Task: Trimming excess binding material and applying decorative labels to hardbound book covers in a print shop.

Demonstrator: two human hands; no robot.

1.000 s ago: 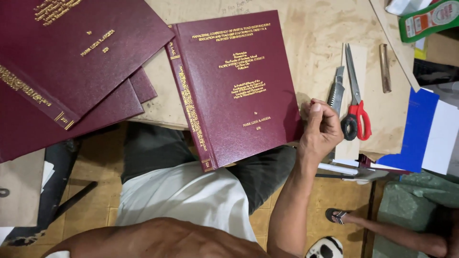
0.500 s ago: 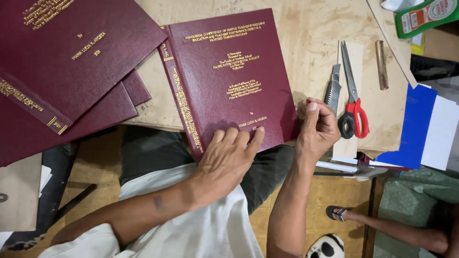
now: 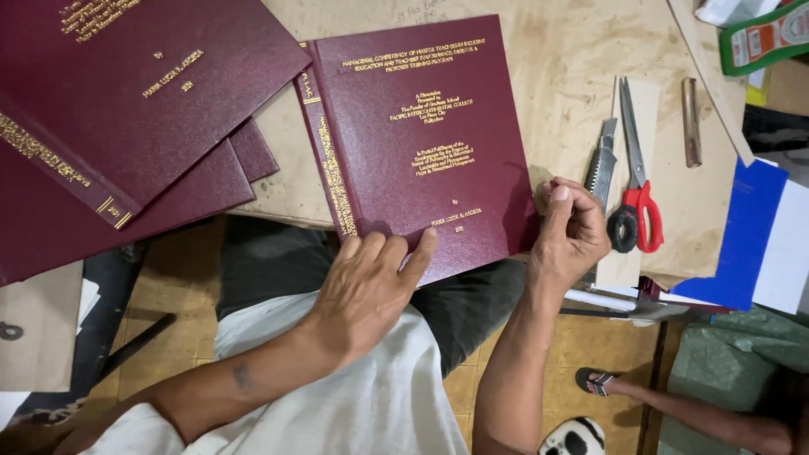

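maroon book (image 3: 413,143) spine leftward (upright)

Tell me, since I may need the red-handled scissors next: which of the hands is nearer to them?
Right. The right hand is at the maroon book's right edge, just left of the red-handled scissors. The left hand lies flat on the book's lower edge, farther away.

Left hand (image 3: 371,282) flat, right hand (image 3: 571,232) curled
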